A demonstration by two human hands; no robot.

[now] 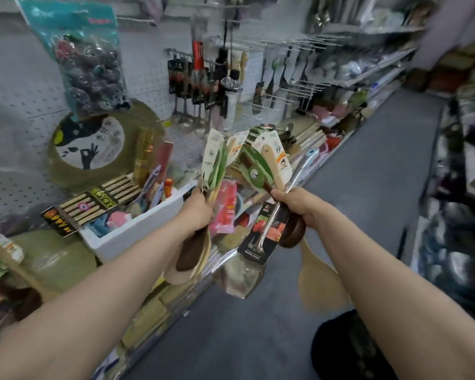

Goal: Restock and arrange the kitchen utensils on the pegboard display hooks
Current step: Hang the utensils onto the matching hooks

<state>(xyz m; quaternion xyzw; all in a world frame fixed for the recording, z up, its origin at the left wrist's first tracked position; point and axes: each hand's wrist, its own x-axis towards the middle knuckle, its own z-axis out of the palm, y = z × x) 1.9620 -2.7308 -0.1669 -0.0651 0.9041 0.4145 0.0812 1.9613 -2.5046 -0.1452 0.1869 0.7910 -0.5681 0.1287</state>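
Observation:
My left hand (pixel 197 209) grips a bunch of wooden spoons (pixel 192 250) by their handles, card labels (pixel 213 152) pointing up toward the pegboard (pixel 17 86). My right hand (pixel 296 202) grips a second bundle: a steel turner (pixel 240 272) with a black label, a dark wooden ladle (pixel 292 233), a pale wooden spatula (pixel 317 283) and tagged handles (pixel 274 157) sticking up. Both bundles hang bowl-down over the shelf edge. Utensils (pixel 195 75) hang from hooks on the pegboard further back, beside bare wire hooks (pixel 299 87).
A white foam box (pixel 137 229) of small goods stands on the shelf below the left hand. A round bamboo tray (pixel 93 149) and a bag of steel scourers (pixel 85 58) lean on the pegboard. The grey aisle floor (pixel 354 201) runs to the right, shelves beyond it.

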